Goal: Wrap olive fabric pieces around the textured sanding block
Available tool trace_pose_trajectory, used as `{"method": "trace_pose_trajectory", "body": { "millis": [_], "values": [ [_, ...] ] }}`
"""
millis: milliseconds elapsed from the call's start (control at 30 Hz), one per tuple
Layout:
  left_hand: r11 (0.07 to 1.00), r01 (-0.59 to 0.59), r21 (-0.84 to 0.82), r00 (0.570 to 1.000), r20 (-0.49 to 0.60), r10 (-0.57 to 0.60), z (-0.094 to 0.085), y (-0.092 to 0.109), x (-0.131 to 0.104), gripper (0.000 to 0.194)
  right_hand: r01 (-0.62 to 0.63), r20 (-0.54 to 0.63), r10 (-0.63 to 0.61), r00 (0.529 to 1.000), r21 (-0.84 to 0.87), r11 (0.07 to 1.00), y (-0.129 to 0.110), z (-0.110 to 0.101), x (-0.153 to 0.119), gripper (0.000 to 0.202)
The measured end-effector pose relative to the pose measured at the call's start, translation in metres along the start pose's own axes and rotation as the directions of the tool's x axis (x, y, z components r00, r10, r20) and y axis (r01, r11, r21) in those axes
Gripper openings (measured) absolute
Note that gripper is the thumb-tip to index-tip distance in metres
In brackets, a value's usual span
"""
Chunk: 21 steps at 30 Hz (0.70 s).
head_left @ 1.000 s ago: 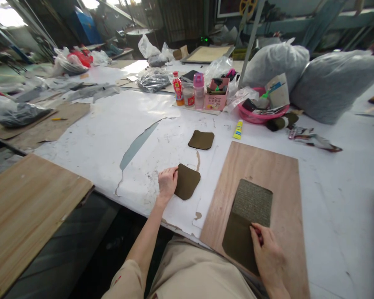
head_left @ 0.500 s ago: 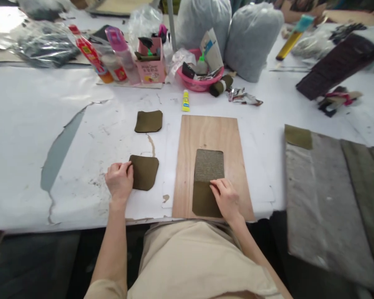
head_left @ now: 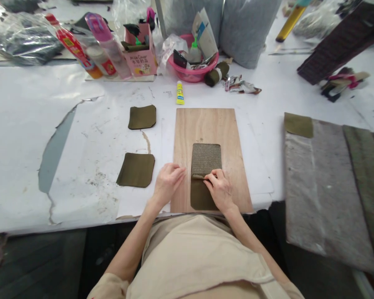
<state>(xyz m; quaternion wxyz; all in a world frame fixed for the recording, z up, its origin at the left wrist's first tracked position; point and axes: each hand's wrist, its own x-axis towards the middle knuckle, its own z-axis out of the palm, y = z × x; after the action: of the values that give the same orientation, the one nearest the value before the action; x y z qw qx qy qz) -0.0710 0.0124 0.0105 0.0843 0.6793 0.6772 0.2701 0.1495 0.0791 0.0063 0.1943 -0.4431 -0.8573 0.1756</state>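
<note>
On a wooden board point(head_left: 205, 124) lies a rectangular piece, its upper part a speckled textured patch point(head_left: 206, 159) and its lower part smooth olive fabric point(head_left: 202, 197). My right hand point(head_left: 220, 189) pinches the raised edge of the olive fabric where the two parts meet. Over the board's left edge is my left hand point(head_left: 170, 182), fingers drawn together, with nothing visible in them, a little apart from the patch. Left of the board are a near stack of olive fabric pieces point(head_left: 136, 170) and a far stack of olive fabric pieces point(head_left: 142, 117).
Beyond the board lie a yellow glue tube point(head_left: 180, 93), a pink basket point(head_left: 193, 74) of small items and a rolled cloth point(head_left: 216, 74). Bottles point(head_left: 71, 45) and a pink box point(head_left: 141, 62) stand back left. Grey fabric sheets point(head_left: 324, 178) overhang the table's right side.
My left hand has left the near stack and moved right to the board. My right hand stays at the olive fabric, whose edge is now lifted. The view has shifted slightly.
</note>
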Motion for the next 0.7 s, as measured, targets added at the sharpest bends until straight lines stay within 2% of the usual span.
{"method": "trace_pose_trajectory", "body": {
  "millis": [100, 200, 333, 533, 700],
  "values": [
    [0.988, -0.151, -0.022, 0.981, 0.116, 0.153, 0.022, 0.023, 0.009, 0.025, 0.057, -0.027, -0.056, 0.998, 0.022, 0.998, 0.003, 0.002, -0.003, 0.008],
    [0.977, -0.214, 0.022, 0.964, 0.170, 0.207, 0.034, 0.028, 0.015, 0.021, 0.114, -0.011, -0.114, 0.993, 0.076, 0.991, 0.008, 0.005, -0.005, 0.013],
    [0.980, -0.197, 0.018, 0.962, 0.198, 0.190, 0.037, 0.023, 0.019, 0.007, 0.109, -0.018, -0.107, 0.994, 0.110, 0.988, 0.017, 0.003, -0.007, 0.013],
    [0.990, -0.137, -0.037, 0.962, 0.233, 0.142, 0.033, 0.020, 0.021, 0.007, -0.024, 0.025, 0.022, 0.999, 0.059, 0.998, 0.043, -0.018, -0.011, 0.024],
    [0.992, -0.105, -0.065, 0.963, 0.241, 0.118, 0.034, 0.019, 0.021, 0.008, -0.112, 0.025, 0.109, 0.994, 0.152, 0.982, 0.054, -0.025, -0.016, 0.029]
  ]
}}
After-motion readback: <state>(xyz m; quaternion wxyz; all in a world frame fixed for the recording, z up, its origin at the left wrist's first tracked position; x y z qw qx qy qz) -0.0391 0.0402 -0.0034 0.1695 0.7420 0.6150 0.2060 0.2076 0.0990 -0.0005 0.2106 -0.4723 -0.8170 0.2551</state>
